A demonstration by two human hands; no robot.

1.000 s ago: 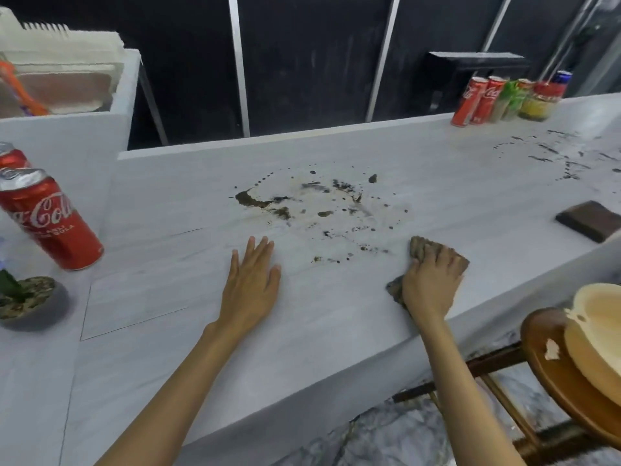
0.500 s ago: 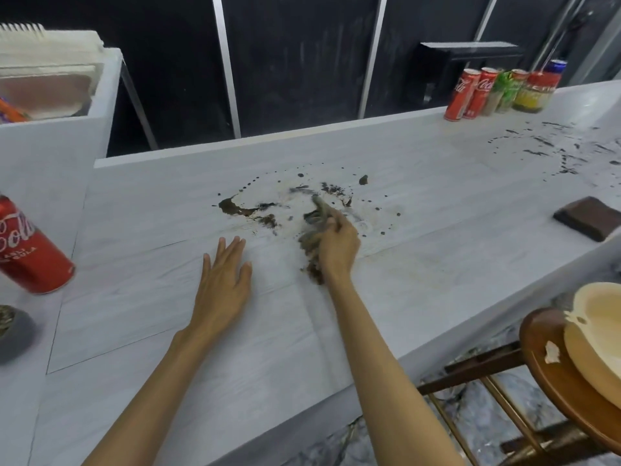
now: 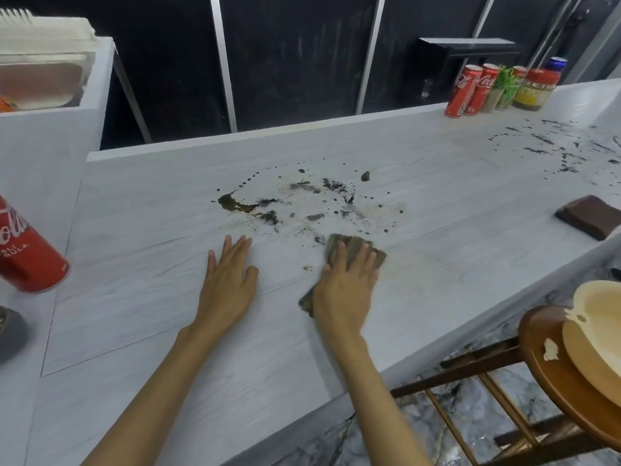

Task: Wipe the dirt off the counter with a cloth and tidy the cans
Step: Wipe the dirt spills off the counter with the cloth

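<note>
My right hand (image 3: 346,284) presses flat on a dirty brown-grey cloth (image 3: 356,245) on the white counter (image 3: 453,230), just below a patch of dark dirt (image 3: 268,210) with a brown puddle at its left. My left hand (image 3: 230,280) rests flat on the counter, fingers straight, left of the cloth. A second patch of dark streaks (image 3: 554,149) lies at the far right. Two red cola cans (image 3: 472,90) stand at the back right beside jars (image 3: 534,89). Another red cola can (image 3: 23,250) stands at the left edge.
A dark brown block (image 3: 588,216) lies at the counter's right edge. A wooden stool (image 3: 551,375) carrying a cream bowl (image 3: 598,331) stands below right. A white raised box (image 3: 47,136) with trays sits at the back left. A dark dish (image 3: 8,331) is cut off at the left.
My right hand has dragged the cloth back from the middle of the dirt patch toward me and to the right. My left hand stays flat in place.
</note>
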